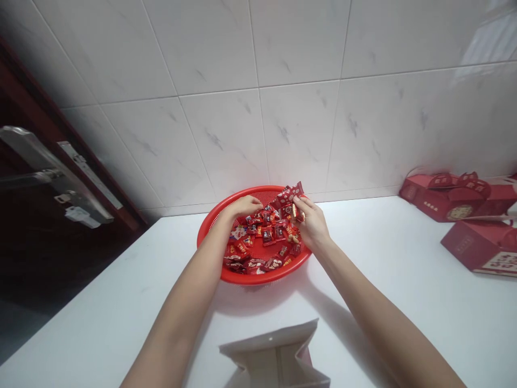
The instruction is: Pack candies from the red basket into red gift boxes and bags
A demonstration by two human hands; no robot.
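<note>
A red plastic basket [204, 226] with a perforated wall stands on the white table, holding many red-wrapped candies [267, 235]. Over its left back part, my left hand [244, 206] dips in with its fingers bent together by the candies; whatever they pinch is hidden. My right hand [313, 221] is at the basket's right rim, closed on several wrapped candies. One of these is a red packet with pale dots [290, 193], and another piece has a shiny gold wrapper [298, 213]. An open paper box [262, 360], pale inside, stands in front of the basket at the bottom edge.
Red gift boxes with handles [438, 205] stand at the right by the tiled wall [299, 129]. Another red box [464, 245] sits nearer on the white table [363, 237]. A dark door with a metal handle [52, 175] is at the left, beyond the table's edge.
</note>
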